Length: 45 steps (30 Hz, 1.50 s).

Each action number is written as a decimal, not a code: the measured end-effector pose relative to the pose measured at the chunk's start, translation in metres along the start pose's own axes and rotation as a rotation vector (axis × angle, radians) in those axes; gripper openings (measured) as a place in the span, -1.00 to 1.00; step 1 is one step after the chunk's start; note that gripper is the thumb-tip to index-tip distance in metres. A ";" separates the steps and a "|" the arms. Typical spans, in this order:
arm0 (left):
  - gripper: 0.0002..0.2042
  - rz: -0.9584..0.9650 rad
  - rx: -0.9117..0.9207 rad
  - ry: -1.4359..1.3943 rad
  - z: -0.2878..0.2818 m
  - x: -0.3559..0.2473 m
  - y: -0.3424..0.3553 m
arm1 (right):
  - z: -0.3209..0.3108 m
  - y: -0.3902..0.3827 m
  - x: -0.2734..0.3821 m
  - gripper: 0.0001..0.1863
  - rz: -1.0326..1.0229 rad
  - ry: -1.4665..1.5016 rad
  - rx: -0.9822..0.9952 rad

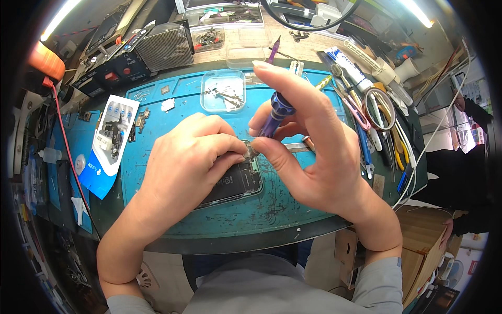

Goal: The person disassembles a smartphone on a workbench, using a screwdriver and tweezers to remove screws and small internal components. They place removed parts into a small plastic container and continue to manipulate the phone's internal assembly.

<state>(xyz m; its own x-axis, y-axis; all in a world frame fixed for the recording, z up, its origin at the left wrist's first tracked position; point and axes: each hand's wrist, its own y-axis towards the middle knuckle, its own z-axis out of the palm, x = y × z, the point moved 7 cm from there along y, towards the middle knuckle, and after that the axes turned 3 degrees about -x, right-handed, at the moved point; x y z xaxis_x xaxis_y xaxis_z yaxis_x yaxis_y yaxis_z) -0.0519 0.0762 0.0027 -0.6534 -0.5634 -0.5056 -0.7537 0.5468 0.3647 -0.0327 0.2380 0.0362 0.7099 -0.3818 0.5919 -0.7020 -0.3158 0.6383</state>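
Grey shirt fabric (256, 288) lies nearest the viewpoint, at the lower edge, and beyond it both forearms extend over the blue-green mat (251, 222). My right hand (327, 141) grips a purple screwdriver (274, 118) between thumb and fingers, the index finger raised clear of the handle; the driver's tip is hidden. My left hand (183, 152) is closed to a pinch at the upper end of the opened phone (243, 180); I cannot tell whether a small part is held between the fingertips. Status, as judged: opening is complete, since the casing has no cover over it and the black battery (222, 186) lies exposed inside; work at the upper end appears in progress, and closing the casing is outstanding. Position: the phone lies flat on the mat, partly covered by my left hand, its upper end directly under those fingertips and just left of my right thumb. Farther out, a white tray on blue packaging (97, 175) rests to the left, a clear box (223, 91) of small parts sits ahead, and yellow-handled pliers (401, 152) lie to the right. Beyond the mat, a second purple screwdriver (274, 49) stands tilted.
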 end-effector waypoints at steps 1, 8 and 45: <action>-0.92 0.001 -0.001 0.000 0.000 0.000 0.000 | 0.000 0.000 0.001 -0.25 -0.005 -0.009 -0.002; -0.89 -0.006 0.014 -0.006 0.000 0.000 0.000 | 0.001 0.000 0.002 -0.27 -0.016 0.004 0.022; -0.85 0.016 0.022 -0.087 0.001 -0.007 0.002 | 0.003 0.006 0.006 -0.48 -0.142 0.000 0.022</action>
<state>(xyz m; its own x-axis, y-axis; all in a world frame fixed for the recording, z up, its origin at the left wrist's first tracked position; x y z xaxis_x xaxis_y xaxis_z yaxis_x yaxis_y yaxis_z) -0.0485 0.0821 0.0062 -0.6561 -0.4987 -0.5664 -0.7407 0.5695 0.3565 -0.0332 0.2308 0.0421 0.8019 -0.3323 0.4966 -0.5960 -0.3851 0.7046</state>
